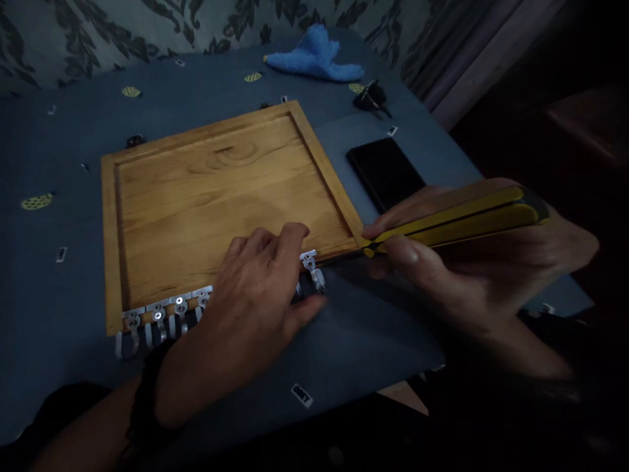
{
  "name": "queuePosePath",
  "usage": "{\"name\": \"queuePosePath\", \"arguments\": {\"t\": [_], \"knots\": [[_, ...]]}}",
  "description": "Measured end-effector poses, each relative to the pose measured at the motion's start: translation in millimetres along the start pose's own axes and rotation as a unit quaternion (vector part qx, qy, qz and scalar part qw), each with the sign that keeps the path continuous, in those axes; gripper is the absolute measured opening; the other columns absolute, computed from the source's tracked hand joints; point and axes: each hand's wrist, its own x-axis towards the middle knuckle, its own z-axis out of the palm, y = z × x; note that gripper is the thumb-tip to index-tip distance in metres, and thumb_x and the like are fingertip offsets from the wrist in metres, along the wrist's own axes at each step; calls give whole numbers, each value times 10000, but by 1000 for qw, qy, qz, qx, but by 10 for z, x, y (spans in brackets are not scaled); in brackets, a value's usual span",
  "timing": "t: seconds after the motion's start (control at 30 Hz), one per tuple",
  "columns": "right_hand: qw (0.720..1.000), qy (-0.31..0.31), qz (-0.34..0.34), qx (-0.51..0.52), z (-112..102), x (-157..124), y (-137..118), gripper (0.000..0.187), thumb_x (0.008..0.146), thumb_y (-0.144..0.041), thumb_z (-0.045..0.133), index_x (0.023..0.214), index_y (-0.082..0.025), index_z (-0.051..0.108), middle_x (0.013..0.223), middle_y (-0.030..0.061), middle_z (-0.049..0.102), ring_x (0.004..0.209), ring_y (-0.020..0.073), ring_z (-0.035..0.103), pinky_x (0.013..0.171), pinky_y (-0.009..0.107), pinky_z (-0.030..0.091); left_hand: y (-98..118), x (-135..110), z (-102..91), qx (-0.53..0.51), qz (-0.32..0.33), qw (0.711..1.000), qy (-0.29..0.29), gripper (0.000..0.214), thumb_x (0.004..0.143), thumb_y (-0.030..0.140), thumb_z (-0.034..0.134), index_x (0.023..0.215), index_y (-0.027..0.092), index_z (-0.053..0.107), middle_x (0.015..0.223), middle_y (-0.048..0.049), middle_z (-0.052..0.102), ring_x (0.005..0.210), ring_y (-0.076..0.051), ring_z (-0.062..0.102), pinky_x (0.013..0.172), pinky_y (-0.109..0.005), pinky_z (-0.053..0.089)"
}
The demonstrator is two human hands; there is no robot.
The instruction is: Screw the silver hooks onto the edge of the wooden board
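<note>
- Head view: a framed wooden board (216,196) lies flat mid-worktop (73,144), its hooked side towards the near edge.
- Metal hooks (158,316) line that side; screws show in the left-hand ones, so their fixing looks done.
- Left hand (250,282) rests across the row, thumb and fingers apart, hiding several hooks; I cannot tell whether those are fastened.
- Rightmost hook (308,261) sits on the rail beyond the thumb, its fixing too dim to judge; probably some tightening is left there.
- Blue cloth (314,56) lies by the worktop's far right corner.
- Small black object (372,98) and phone (386,172) lie between board and right edge.
- Yellow-handled tool (457,219), perhaps a screwdriver, points at the board's near right corner.
- Right hand (472,282) has its fingers clamped around that handle.
</note>
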Motion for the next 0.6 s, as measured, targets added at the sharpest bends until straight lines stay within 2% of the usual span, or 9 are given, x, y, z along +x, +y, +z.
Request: {"name": "queuePosePath", "arguments": {"t": [0.23, 0.37, 0.47, 0.5, 0.6], "knots": [[1000, 0, 8, -14, -7, -2, -21, 98, 769, -209, 775, 742, -279, 713, 691, 22, 700, 513, 178, 651, 420, 331, 548, 39, 7, 40, 33, 3, 999, 11, 469, 843, 295, 707, 1200, 156, 435, 1060, -71, 675, 1015, -298, 585, 839, -448, 440], [999, -27, 9, -30, -77, -11, -19, 118, 759, -179, 772, 782, -276, 709, 693, 21, 697, 455, 156, 615, 319, 301, 457, 55, -3, 51, 34, 4, 999, 15, 410, 859, 277, 685, 1174, 157, 452, 1077, -80, 676, 1015, -296, 584, 838, -446, 435], [996, -73, 13, -44, -93, -9, 8, 187, 757, -99, 741, 809, -274, 699, 690, 19, 690, 457, 153, 610, 314, 295, 442, 56, -10, 48, 28, 1, 1000, 9, 395, 866, 295, 686, 1160, 163, 457, 1110, -92, 668, 1024, -292, 575, 838, -443, 435], [997, -68, 3, -37, -80, -7, 19, 197, 753, -80, 735, 783, -269, 689, 674, 18, 684, 479, 160, 622, 343, 302, 467, 56, -12, 38, 24, 0, 1000, 6, 401, 866, 316, 691, 1156, 166, 459, 1118, -94, 665, 1023, -290, 571, 841, -442, 436], [999, 0, -29, 25, -7, 4, 46, 204, 748, -80, 736, 681, -255, 656, 589, 8, 649, 568, 190, 670, 473, 325, 562, 55, -22, -45, 12, -2, 1000, -9, 413, 869, 411, 689, 1138, 180, 478, 1094, -79, 664, 1007, -282, 567, 846, -444, 442]]}}
